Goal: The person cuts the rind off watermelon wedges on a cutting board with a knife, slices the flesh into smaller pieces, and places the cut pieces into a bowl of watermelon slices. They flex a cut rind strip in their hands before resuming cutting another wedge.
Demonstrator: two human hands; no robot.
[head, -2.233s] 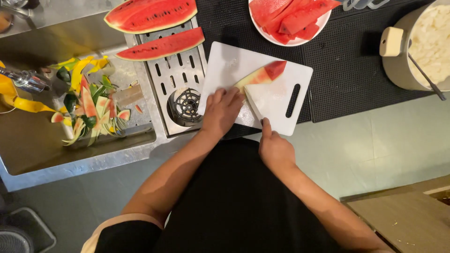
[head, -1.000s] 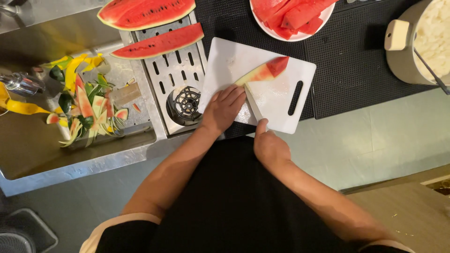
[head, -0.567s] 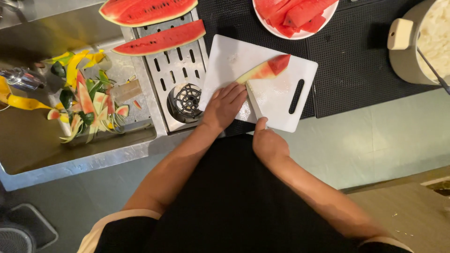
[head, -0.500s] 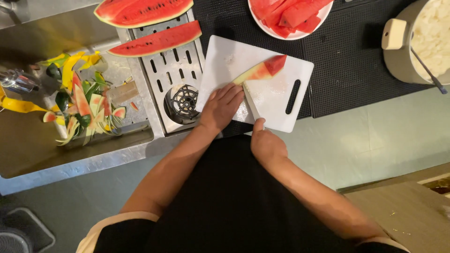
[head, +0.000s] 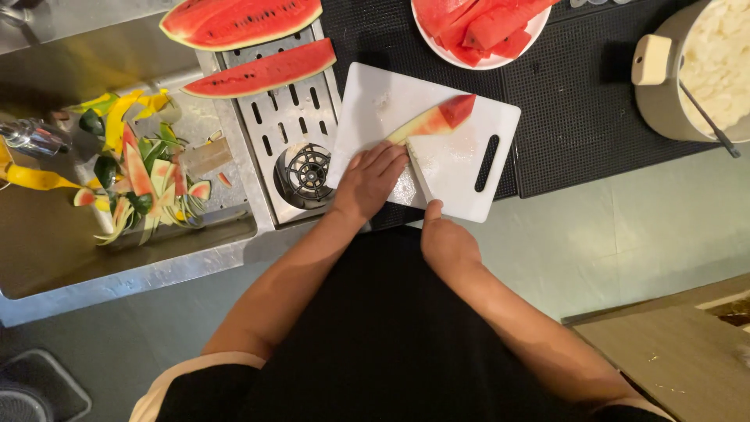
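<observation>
A thin watermelon slice [head: 436, 119] lies on a white cutting board [head: 469, 168]. My left hand [head: 367, 181] rests flat on the board, fingertips touching the slice's rind end. In my right hand [head: 447, 242], at the board's near edge, is a knife [head: 419, 170]; its blade reaches up to the slice beside my left fingers.
Two larger watermelon wedges [head: 250, 47] lie on a slotted metal drain tray [head: 291, 125]. A white plate of peeled watermelon pieces [head: 480, 27] sits on a black mat [head: 578, 101]. A sink [head: 86, 234] holds rind scraps [head: 144, 176]. A beige pot [head: 695, 70] stands at right.
The knife blade has worked along the slice near the rind while my left hand stays pressed on it. The view has shifted slightly; the slice keeps its place on the board.
</observation>
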